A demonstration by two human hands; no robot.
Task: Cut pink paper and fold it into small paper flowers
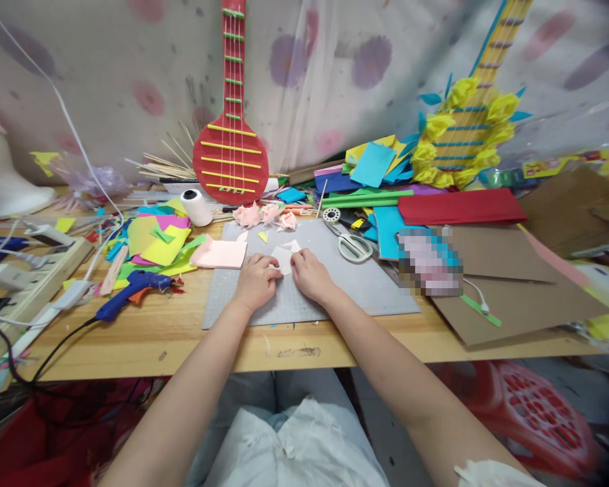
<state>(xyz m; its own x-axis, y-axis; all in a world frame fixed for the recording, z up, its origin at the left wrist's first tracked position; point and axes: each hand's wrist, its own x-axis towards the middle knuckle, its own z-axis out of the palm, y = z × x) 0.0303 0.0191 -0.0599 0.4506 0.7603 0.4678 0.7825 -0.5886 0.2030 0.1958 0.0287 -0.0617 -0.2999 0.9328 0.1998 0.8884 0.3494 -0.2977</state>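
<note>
Both hands work on a small folded piece of pale paper lying on the grey cutting mat. My left hand is at its left edge, fingers curled and thumb and fingertips holding it. From the right side, my right hand pinches the paper between thumb and fingers. Just left of my left hand is a stack of light pink paper. Beyond the hands sit several crumpled pink paper flowers. A pair of scissors with pale handles lies right of my right hand.
At left are a blue glue gun, a power strip and coloured paper scraps. A thread spool and red paper guitar stand behind. Brown cardboard and a yellow-flowered guitar are at right.
</note>
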